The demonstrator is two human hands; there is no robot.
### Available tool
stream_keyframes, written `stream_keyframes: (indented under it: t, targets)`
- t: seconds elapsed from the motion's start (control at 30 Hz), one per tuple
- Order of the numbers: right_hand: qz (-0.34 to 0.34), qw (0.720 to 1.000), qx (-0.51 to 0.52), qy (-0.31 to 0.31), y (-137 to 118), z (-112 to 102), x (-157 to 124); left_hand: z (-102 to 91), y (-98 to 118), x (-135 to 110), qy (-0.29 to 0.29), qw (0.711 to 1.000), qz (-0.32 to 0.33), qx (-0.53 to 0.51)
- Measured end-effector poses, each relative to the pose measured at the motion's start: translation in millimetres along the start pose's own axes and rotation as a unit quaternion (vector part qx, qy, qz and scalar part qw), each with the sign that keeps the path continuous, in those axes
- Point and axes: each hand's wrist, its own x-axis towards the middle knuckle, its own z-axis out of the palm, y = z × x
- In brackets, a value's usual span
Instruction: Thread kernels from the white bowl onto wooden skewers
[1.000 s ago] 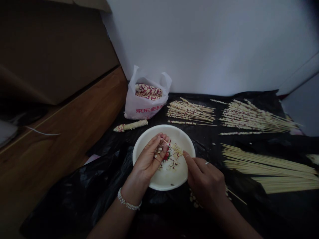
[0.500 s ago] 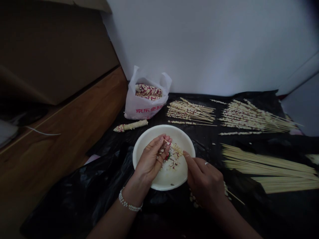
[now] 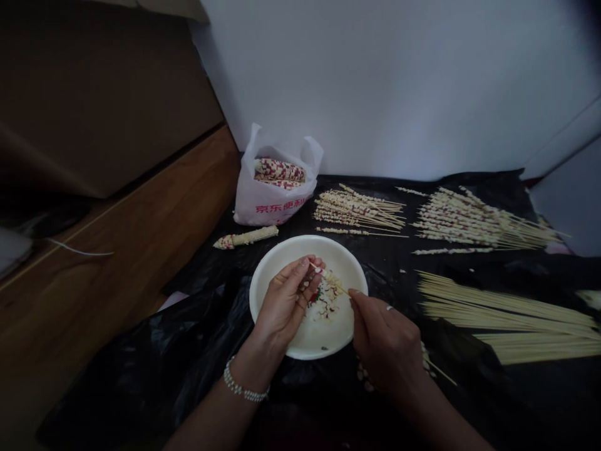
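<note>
Over a white bowl (image 3: 263,313) my left hand (image 3: 287,297) has its fingers closed round the tip end of a bamboo skewer, with a few corn kernels in the curled fingers. My right hand (image 3: 387,338) pinches the same skewer (image 3: 345,290) farther along, near the bowl's right rim. White and purple kernels are on the stick close to my left fingertips. Loose corn kernels (image 3: 327,307) lie in the bowl below the hands. Part of a kernel-covered skewer (image 3: 441,368) shows from behind my right hand.
Behind the bowl stand a white plastic bag (image 3: 248,197) of corn cobs and a partly stripped cob (image 3: 248,237). Threaded skewers lie in a smaller pile (image 3: 357,210) and a larger pile (image 3: 469,219). Bare skewers (image 3: 502,307) lie at right on black plastic sheeting (image 3: 188,363).
My right hand has shifted slightly right and down along the skewer, so more of the stick shows. My left hand stays almost in place.
</note>
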Motion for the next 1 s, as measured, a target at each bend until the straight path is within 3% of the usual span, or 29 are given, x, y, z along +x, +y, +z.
stream_keyframes:
  t: [0.47,0.73,0.87,1.0]
  targets:
    - [0.029,0.999,0.037,-0.011,-2.5,0.1,-0.9,1.1,-1.4,-1.5,0.008,1.000,-0.003,0.007]
    - [0.026,0.999,0.032,-0.020,-2.4,-0.1,0.5,2.1,-4.8,-4.0,-0.013,0.999,-0.051,0.007]
    - [0.006,0.999,-0.014,-0.041,-1.4,-3.5,3.4,1.3,-5.6,-2.8,-0.023,0.997,-0.073,-0.016]
    - [0.002,0.995,-0.076,-0.062,0.8,-8.9,8.8,-1.7,3.8,3.6,0.025,0.996,-0.062,-0.062]
